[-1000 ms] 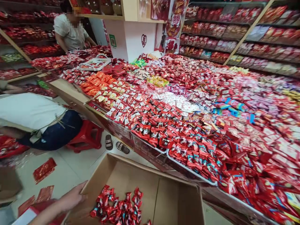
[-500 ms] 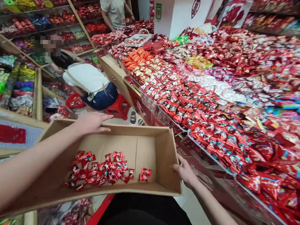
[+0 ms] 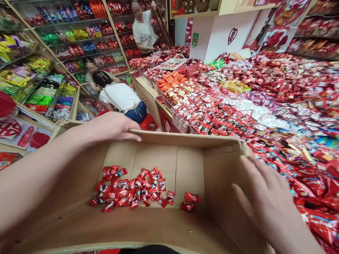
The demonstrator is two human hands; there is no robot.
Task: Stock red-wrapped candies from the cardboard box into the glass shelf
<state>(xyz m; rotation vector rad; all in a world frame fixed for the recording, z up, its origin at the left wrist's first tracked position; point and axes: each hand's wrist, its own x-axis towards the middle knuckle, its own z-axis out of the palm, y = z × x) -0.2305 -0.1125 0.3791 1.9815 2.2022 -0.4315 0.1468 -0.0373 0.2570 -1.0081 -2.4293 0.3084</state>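
An open cardboard box [image 3: 164, 225] spans the lower part of the head view, close to my body. On its bottom lies a loose cluster of red wrapped candies [image 3: 132, 190], and 2 more red candies [image 3: 189, 203] rest apart to the right. My left hand [image 3: 116, 125] reaches across the box and grips its far rim, fingers hooked over the edge. At the right end, my right hand [image 3: 267, 197] holds the side wall, its thumb on the inner side and the other fingers along the rim.
A wide display [image 3: 212, 113] heaped with wrapped candies runs along the right. Shelves [image 3: 76, 38] of bagged sweets line the left. One person [image 3: 122, 97] sits bent over on a red stool [image 3: 148, 123]; another person [image 3: 144, 33] stands at the back.
The box has come up closer to my view and to the right, over the display's edge. My right hand has moved up along the box's right wall. More shelving shows at the top.
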